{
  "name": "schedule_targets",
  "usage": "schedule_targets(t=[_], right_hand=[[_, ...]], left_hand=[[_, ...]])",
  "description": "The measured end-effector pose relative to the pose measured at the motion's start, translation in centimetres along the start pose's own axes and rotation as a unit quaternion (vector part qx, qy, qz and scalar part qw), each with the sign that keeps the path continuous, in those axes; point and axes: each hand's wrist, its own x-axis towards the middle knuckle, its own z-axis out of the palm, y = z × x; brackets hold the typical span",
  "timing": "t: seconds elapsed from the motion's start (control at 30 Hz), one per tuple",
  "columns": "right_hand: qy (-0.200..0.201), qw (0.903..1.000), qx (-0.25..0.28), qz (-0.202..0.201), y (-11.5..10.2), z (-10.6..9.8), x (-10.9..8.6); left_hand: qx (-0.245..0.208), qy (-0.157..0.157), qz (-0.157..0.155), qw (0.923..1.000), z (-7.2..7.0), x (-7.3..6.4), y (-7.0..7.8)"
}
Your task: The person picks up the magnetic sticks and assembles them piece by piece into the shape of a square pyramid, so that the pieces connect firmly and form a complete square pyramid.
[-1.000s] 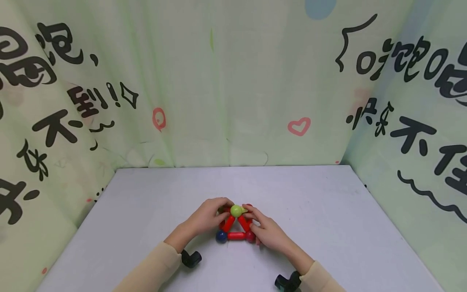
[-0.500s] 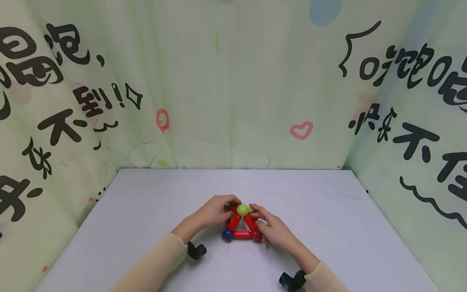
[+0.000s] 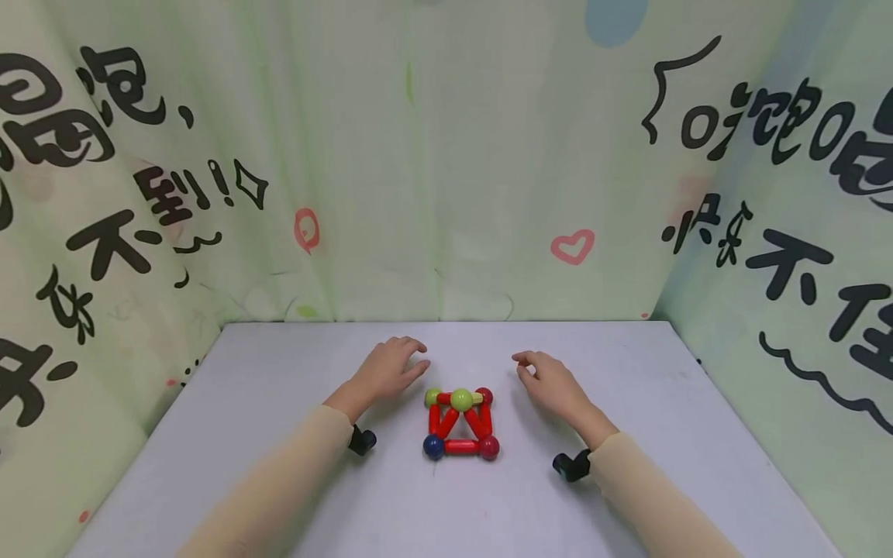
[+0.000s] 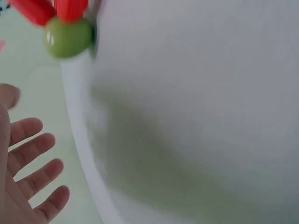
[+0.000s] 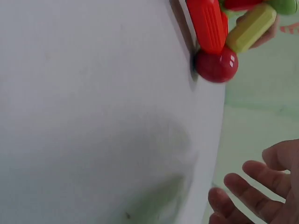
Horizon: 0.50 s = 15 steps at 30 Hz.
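Note:
A pyramid-like frame of red rods [image 3: 461,447] and coloured balls stands on the table, touched by neither hand. Its front corners are a dark blue ball [image 3: 433,446] and a red ball [image 3: 489,447], and a light green ball [image 3: 461,400] tops it. My left hand [image 3: 386,367] hovers to the left of the frame with its fingers loosely bent. On the other side, my right hand [image 3: 553,384] hangs in the air, also holding nothing. The right wrist view shows a yellow-green rod [image 5: 252,28] meeting a red ball [image 5: 217,65].
The white table [image 3: 335,496] carries the frame near its middle. Pale green curtains [image 3: 488,155] with black lettering enclose it at the back and both sides. A small black camera [image 3: 362,440] is strapped to the left wrist, and another black camera [image 3: 572,466] to the right.
Both hands have let go of the frame and drawn apart, the left one to the left and the right one to the right, and farther back. The frame stays standing, its back balls now visible.

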Motion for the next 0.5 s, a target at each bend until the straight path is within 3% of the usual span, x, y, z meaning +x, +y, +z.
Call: schedule_targets(t=[0.27,0.33,0.5], right_hand=[[0.036,0.9901,-0.132,-0.034,2.2,-1.1,4.2],[0.036,0.9876,-0.151,-0.022,2.9,-1.2,4.7],[0.015,0.9822,-0.185,0.032,4.3,-1.7,4.9]], left_hand=[[0.111,0.021,-0.038,0.9929,-1.4,1.9,-3.3],[0.129,0.017,-0.054,0.9901,-1.4,2.1,-3.8],[0.136,-0.029,-0.103,0.985,-1.2,2.3,-4.3]])
